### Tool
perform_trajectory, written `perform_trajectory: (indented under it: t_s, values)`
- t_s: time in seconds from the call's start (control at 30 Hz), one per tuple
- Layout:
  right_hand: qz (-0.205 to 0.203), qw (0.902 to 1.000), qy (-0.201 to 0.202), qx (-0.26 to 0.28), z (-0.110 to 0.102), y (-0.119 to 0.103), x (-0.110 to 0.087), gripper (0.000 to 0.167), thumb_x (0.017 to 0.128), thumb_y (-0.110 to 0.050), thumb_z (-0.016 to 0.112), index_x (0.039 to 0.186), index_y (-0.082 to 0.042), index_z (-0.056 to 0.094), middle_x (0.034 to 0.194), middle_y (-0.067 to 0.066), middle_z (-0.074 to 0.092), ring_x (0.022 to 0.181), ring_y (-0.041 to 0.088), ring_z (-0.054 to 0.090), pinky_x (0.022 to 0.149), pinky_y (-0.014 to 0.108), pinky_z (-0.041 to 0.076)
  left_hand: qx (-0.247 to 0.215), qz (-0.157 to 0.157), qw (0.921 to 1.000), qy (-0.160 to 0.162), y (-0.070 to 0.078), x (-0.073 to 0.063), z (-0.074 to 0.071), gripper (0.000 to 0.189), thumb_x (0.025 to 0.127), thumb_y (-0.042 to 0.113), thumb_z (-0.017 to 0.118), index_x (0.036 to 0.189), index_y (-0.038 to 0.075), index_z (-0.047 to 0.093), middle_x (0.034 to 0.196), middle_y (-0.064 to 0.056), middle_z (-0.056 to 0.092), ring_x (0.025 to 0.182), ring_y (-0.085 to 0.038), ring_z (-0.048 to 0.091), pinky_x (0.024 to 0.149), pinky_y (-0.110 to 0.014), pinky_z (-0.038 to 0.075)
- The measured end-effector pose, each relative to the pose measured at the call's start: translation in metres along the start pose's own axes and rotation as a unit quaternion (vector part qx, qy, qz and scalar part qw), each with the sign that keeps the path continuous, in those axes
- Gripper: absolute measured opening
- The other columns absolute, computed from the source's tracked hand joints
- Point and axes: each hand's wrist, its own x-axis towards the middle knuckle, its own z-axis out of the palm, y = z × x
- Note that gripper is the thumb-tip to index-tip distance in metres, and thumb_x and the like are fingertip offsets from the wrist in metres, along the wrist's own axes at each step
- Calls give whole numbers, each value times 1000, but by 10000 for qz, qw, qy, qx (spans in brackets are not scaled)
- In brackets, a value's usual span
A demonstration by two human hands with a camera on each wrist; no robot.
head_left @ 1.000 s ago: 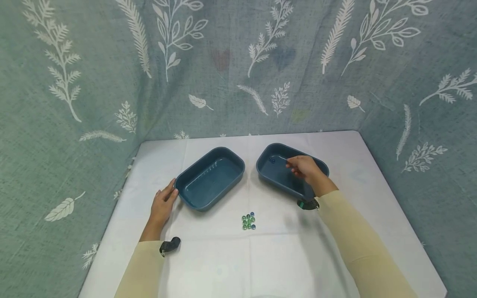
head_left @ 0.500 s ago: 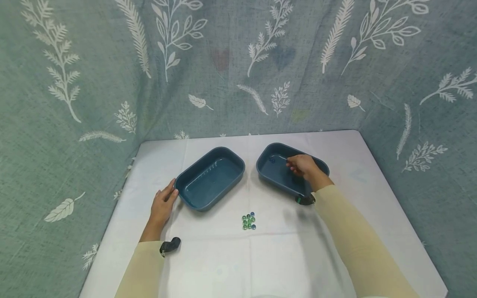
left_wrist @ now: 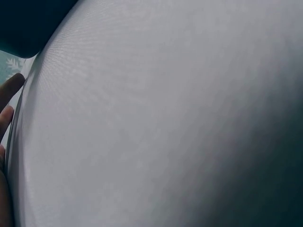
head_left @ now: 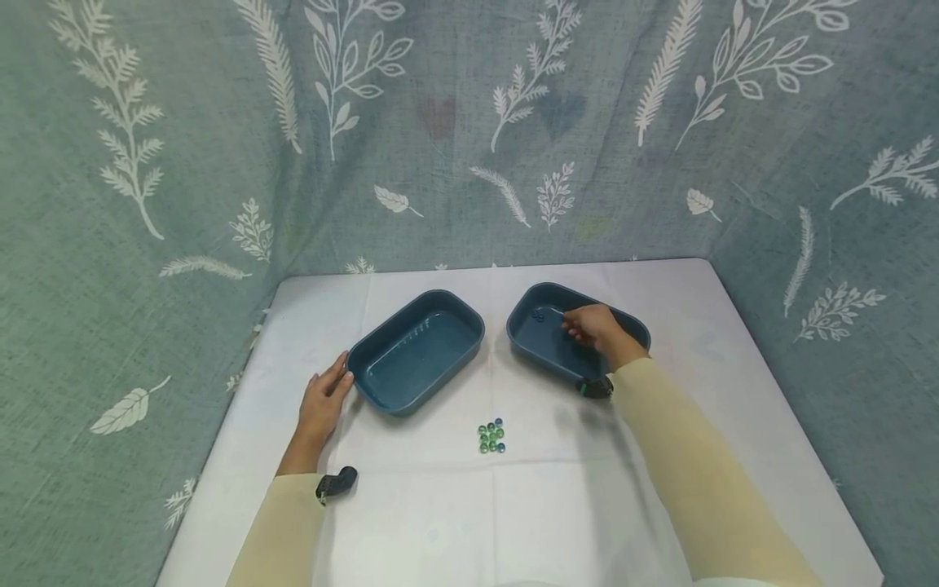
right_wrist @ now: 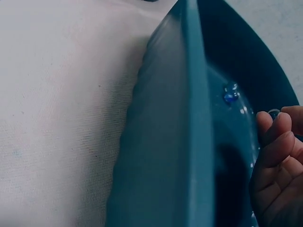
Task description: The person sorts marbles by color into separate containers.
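Note:
My right hand [head_left: 592, 326] is over the right blue tray [head_left: 535, 338], its fingers curled inward. In the right wrist view, thumb and fingertips pinch a small glass marble [right_wrist: 274, 113], of which only the top shows. Two blue marbles [right_wrist: 230, 95] lie together on that tray's floor. My left hand [head_left: 323, 403] is beside the left blue tray [head_left: 418, 367], fingers extended and fingertips right at its near-left corner. Nothing lies inside that tray. In the left wrist view only a few fingers [left_wrist: 10, 92] and a dark tray corner [left_wrist: 33, 28] show.
Several green and blue marbles [head_left: 491, 437] sit in a tight group on the white tablecloth [head_left: 411, 522], in front of the trays and between them. A leaf-patterned cloth [head_left: 455, 212] hangs behind the table and along both sides.
My right forearm and wrist have shifted slightly left and away from me, while the hand stays over the right tray. My left hand and both trays hold their places.

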Motion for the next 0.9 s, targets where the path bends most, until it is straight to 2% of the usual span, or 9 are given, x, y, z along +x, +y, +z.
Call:
perform_trajectory:
  t_s: [0.13, 0.33, 0.67, 0.9]
  values:
    - [121, 9999, 67, 44, 2, 5, 5, 26, 98, -13, 57, 116, 6, 60, 75, 0, 65, 56, 7, 54, 50, 17, 46, 6, -112, 9999, -52, -1, 0, 1, 56, 100, 55, 43, 151, 33, 35, 145, -5, 46, 142, -32, 28, 119, -44, 2]
    - [196, 9996, 199, 51, 4, 9, 8, 17, 98, -11, 58, 108, 3, 61, 73, 1, 64, 54, 7, 54, 48, 16, 46, -44, -82, 10000, -33, -2, 1, 2, 56, 99, 56, 43, 150, 34, 36, 144, -5, 48, 140, -31, 32, 119, -42, 2]
    - [396, 9984, 399, -40, 6, 14, 8, 14, 97, -9, 58, 105, 2, 62, 75, 3, 65, 54, 7, 55, 48, 16, 46, 0, -13, 10000, 6, -3, 0, 1, 55, 100, 53, 44, 150, 32, 37, 144, -6, 48, 140, -33, 33, 119, -43, 3]
    - [314, 9983, 493, -2, 8, 18, 13, 19, 97, -8, 57, 111, 4, 60, 72, 2, 64, 54, 8, 56, 47, 16, 47, 6, 45, 10000, 76, -4, 0, 1, 55, 100, 54, 44, 150, 32, 38, 144, -3, 48, 139, -30, 35, 119, -42, 4]
